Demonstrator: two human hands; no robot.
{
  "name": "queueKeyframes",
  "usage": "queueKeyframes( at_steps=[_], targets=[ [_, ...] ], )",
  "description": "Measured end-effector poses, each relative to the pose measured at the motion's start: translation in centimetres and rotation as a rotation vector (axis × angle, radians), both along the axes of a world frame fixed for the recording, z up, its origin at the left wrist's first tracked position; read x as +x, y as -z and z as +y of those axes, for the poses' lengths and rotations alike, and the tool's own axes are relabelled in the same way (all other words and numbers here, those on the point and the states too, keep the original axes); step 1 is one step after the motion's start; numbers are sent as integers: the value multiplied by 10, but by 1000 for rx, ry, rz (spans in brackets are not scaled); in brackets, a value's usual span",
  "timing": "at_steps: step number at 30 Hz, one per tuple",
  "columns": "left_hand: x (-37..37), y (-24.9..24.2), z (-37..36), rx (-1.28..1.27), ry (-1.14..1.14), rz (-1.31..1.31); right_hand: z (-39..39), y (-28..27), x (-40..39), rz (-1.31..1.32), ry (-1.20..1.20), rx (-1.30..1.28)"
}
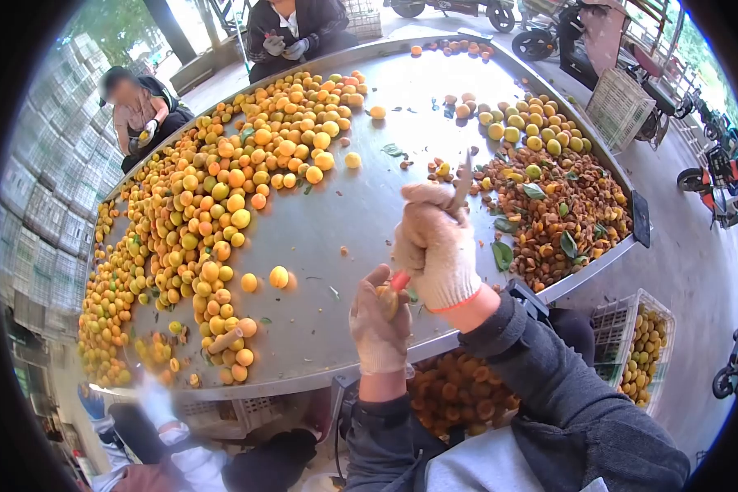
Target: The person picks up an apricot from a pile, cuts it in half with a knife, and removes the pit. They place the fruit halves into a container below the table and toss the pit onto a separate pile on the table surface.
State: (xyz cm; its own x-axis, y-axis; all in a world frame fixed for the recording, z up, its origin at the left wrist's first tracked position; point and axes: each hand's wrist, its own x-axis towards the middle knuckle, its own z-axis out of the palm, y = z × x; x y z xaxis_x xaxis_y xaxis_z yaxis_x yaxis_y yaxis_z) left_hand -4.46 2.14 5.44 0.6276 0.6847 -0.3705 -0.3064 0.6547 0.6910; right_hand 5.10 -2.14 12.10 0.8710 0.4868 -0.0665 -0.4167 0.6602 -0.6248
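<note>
Both of my hands wear pale gloves and are held close together over the near edge of the metal table. My right hand is closed around a knife, whose blade points up and away. My left hand has its fingers bent round a fruit, partly hidden by the glove. Something red shows at the left fingertips, touching or close to the right hand. Beyond my right hand lies a heap of brown pits and scraps with green leaves.
Orange and yellow fruit covers the table's left side; greener fruit sits at the back right. Below the near edge is a container of halved fruit, with a white crate to its right. Several people sit around the table.
</note>
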Motion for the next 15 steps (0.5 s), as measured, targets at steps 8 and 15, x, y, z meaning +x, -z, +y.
queueKeyframes(
  at_steps=[8,15],
  targets=[
    [-6,-2,1,90,77,59,-5,2,-7,-580,31,-168],
    [-3,1,-4,314,45,118,-7,-5,0,-524,-89,-149]
  ],
)
